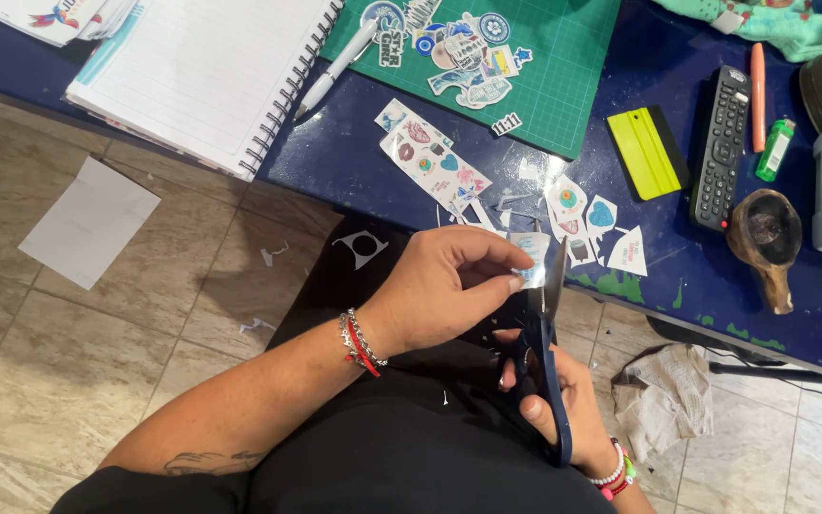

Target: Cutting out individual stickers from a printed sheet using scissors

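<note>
Between both hands, over the lap: small sticker paper [528,255], pinched tight by left hand [444,286]. Just below, right hand [563,405] wrapped around blue scissors [546,366], blades touching the paper. Beyond the hands, on the blue desk [354,157]: cut stickers [587,214], sticker sheet [433,164].

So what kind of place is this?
Probably a craft desk at home. A green cutting mat holds cut-out stickers, and a TV remote lies on the blue table over a tiled floor.
</note>
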